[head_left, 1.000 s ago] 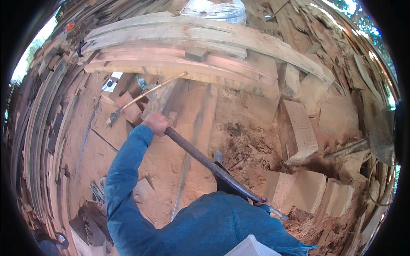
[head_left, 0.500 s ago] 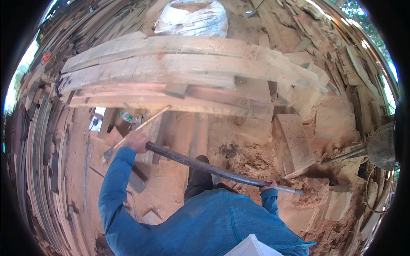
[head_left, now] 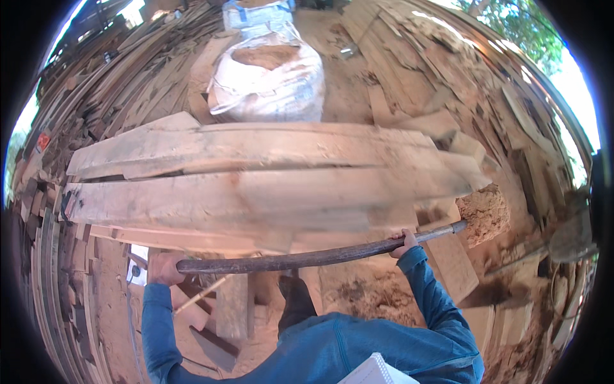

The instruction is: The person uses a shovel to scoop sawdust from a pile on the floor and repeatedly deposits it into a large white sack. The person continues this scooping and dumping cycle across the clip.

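A long shovel with a dark, worn handle lies almost level across the front of me. My left hand is closed around the handle's left end. My right hand grips it near the metal socket at the right. A heap of reddish-brown sawdust sits at the socket's far end and hides the blade. Just beyond the handle, pale wooden planks stretch from left to right.
Past the planks stands a white woven sack with sawdust inside. A block of wood lies below the shovel's right end. Stacked boards line the left side, and a thin stick leans near my left hand.
Both hands have lifted the shovel forward, its right end rising most. A load of sawdust now shows at that end. The view has tilted up, showing more of the sack.
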Tool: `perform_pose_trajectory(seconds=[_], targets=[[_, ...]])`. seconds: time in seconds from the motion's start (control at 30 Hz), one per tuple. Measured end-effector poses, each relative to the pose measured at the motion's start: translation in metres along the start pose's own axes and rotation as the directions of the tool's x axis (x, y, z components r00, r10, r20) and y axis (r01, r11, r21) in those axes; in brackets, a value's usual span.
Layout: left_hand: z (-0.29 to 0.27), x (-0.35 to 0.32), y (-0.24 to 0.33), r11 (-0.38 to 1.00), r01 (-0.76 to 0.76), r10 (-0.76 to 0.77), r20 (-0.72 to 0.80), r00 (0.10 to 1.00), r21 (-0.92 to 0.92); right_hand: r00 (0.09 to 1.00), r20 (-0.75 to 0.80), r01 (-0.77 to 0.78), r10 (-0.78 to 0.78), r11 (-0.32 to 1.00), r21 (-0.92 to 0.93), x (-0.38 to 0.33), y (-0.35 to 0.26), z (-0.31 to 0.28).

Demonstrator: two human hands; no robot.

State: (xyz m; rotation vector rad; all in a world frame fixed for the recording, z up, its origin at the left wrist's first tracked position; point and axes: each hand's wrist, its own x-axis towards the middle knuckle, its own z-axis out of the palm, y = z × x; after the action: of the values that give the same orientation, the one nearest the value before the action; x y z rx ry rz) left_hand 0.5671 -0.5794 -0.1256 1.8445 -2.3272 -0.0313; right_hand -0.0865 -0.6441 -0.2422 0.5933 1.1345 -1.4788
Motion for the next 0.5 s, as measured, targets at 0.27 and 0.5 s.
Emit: perform_pose_trajectory(seconds=[0.27, 0.5], targets=[[-0.044, 0.097, -0.163, 0.962, 0.27, -0.27, 0.004, 0.963, -0.035, 0.984, 0.142, -0.038, 0.105, 0.912, -0.409, 0.055, 0.112, 0.34], [-0.035, 0.127, -0.176, 0.849, 0.526, -0.523, 0.07, 0.85, -0.041, 0.771, 0.548, 0.096, 0.324, 0.791, -0.604, 0.123, 0.233, 0.614]])
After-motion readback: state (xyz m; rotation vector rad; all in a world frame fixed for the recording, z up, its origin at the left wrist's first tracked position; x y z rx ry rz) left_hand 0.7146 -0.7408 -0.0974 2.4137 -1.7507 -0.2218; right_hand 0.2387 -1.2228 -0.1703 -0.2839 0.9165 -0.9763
